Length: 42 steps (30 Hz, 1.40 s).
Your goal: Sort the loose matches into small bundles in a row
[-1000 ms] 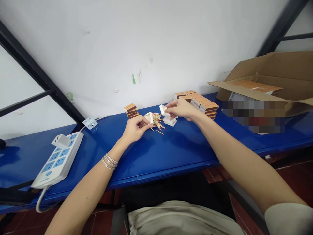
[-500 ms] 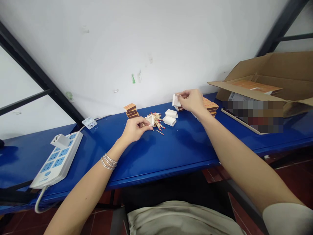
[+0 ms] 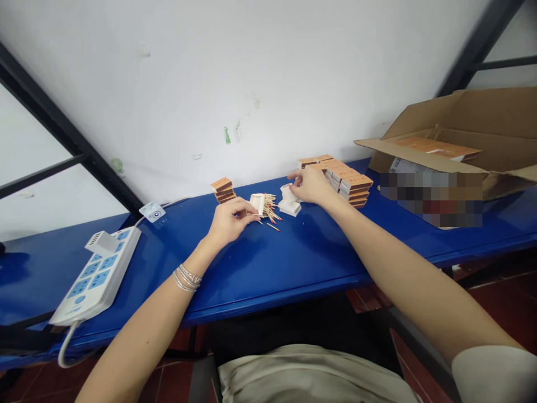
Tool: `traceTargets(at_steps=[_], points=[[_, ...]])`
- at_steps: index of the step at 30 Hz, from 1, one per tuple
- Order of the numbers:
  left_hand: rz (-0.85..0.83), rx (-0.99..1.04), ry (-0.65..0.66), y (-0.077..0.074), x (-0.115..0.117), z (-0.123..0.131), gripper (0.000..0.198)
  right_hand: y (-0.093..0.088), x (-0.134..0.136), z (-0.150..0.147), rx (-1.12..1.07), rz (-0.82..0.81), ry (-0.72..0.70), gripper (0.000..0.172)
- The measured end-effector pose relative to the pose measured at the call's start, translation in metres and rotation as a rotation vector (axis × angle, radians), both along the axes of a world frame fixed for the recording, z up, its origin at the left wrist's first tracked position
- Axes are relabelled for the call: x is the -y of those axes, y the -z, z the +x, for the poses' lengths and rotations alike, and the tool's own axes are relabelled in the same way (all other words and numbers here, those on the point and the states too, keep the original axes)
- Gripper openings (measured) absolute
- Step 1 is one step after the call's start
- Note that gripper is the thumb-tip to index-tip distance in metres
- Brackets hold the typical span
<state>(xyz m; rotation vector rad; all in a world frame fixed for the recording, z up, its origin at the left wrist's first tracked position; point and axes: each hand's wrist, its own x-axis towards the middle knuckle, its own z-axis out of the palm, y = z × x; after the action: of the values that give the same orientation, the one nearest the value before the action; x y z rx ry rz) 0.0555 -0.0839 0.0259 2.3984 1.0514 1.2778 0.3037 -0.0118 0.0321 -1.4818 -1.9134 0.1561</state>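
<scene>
My left hand has thumb and fingers pinched at the lower edge of a white inner matchbox tray, which is tilted up with its hollow side showing. Right behind that tray lies a heap of loose red-tipped matches, and one match lies apart in front. My right hand is closed on another white matchbox tray, held slanted just over a white tray on the blue table. Part of the held tray is hidden by my fingers.
Stacked orange matchboxes stand behind my right hand, with a smaller stack behind my left. An open cardboard box is at the right. A white power strip lies at the left on the blue table.
My right hand has moved left and down with its tray, from the matchbox stacks to the white trays. The tray at my left hand has turned, now showing its hollow side.
</scene>
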Motion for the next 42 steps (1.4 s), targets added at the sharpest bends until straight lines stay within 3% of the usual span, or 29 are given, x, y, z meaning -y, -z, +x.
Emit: traceTargets(at_steps=[4, 7, 9, 14, 18, 27, 31, 35, 38, 42], points=[[0.131, -0.065, -0.024, 0.000, 0.000, -0.002, 0.009, -0.004, 0.004, -0.001, 0.042, 0.022, -0.051, 0.037], [0.231, -0.153, -0.029, -0.002, 0.001, -0.004, 0.005, -0.013, 0.015, -0.006, -0.066, 0.106, -0.117, 0.031], [0.274, -0.231, -0.023, -0.004, 0.003, -0.005, 0.007, -0.017, 0.024, -0.014, -0.189, 0.112, -0.211, 0.025], [0.338, -0.463, -0.046, -0.010, 0.011, -0.003, 0.015, -0.012, 0.038, -0.038, -0.365, -0.088, -0.538, 0.027], [0.411, -0.539, -0.065, -0.012, 0.016, 0.003, 0.018, -0.004, 0.036, -0.045, -0.366, -0.082, -0.496, 0.018], [0.454, -0.270, -0.117, -0.011, 0.017, 0.004, 0.018, -0.005, 0.033, -0.043, -0.590, -0.260, -0.511, 0.011], [0.329, -0.098, -0.126, -0.011, 0.016, 0.006, 0.029, -0.005, 0.035, -0.044, -0.605, -0.270, -0.523, 0.012], [-0.036, 0.192, -0.084, -0.006, 0.013, 0.010, 0.049, -0.006, 0.039, -0.046, -0.568, -0.227, -0.535, 0.017], [-0.265, 0.346, 0.001, -0.002, 0.011, 0.013, 0.047, -0.007, 0.044, -0.048, -0.478, -0.145, -0.545, 0.019], [-0.352, 0.416, 0.077, -0.001, 0.010, 0.014, 0.045, -0.008, 0.048, -0.048, -0.380, -0.058, -0.543, 0.021]])
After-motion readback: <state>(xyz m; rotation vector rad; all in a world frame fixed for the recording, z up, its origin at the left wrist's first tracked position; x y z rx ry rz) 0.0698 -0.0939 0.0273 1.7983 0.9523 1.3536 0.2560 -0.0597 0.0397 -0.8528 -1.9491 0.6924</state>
